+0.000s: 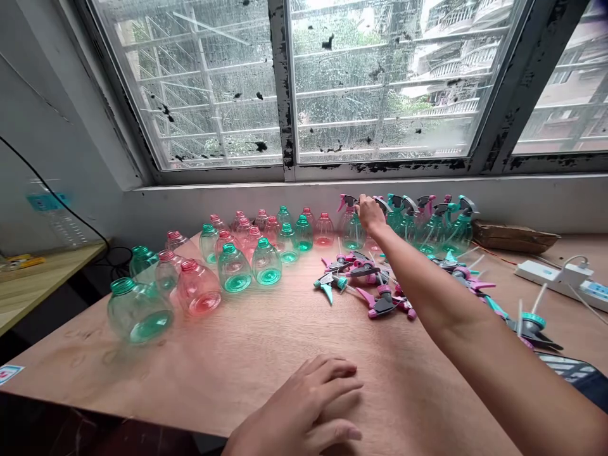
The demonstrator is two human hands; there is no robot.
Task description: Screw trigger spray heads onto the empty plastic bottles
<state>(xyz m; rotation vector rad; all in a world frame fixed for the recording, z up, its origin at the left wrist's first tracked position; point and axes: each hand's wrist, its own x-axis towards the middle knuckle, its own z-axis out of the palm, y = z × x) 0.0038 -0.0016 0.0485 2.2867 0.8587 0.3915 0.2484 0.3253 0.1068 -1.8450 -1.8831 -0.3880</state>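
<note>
My right hand (370,214) reaches to the back of the table, its fingers closed around the top of a green spray bottle (353,235) in the row by the wall. The wrist and fingers hide part of that bottle's head. My left hand (308,405) lies near the front edge, fingers stretched and holding nothing. Between the hands is a pile of loose trigger spray heads (380,288), pink, teal and grey, some with thin white tubes. Bottles with spray heads on, such as a teal one (460,233), stand just right of my right hand.
To the left stand several open bottles without heads, green (140,316) and pink (198,291). More spray heads (532,323) lie beyond my right forearm. A brown cardboard piece (515,237) and a white power strip (539,273) are at the right. Windows rise behind the table.
</note>
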